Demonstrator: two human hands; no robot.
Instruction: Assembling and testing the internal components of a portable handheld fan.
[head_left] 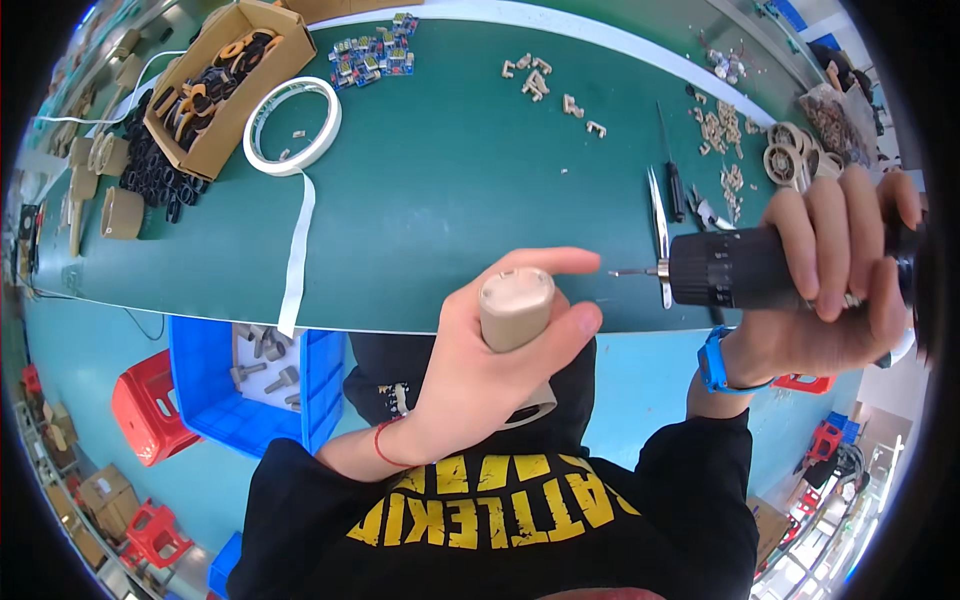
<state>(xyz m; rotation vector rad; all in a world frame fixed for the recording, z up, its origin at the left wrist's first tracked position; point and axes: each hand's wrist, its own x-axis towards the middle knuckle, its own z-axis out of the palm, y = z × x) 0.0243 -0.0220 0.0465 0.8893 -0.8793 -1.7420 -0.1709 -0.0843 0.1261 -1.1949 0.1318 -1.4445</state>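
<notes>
My left hand (460,350) is wrapped round a beige plastic housing (517,305), its rounded end turned up; the thumb and index finger reach out to the right. Below the palm another beige rounded part (533,408) shows, and whether it belongs to the same piece I cannot tell. In my right hand (840,260) lies a black electric screwdriver (735,268), held level with its thin bit pointing left. The bit's tip is just right of my left fingertips, apart from the housing. Metal tweezers (658,220) lie on the table behind the bit.
On the green table (440,190) are a white tape roll (325,140), a cardboard box (190,150) of black and orange rings, circuit boards (372,55), small beige clips (535,80), a thin screwdriver (674,190) and pliers (706,212). A blue crate (215,400) with beige parts stands below the front edge.
</notes>
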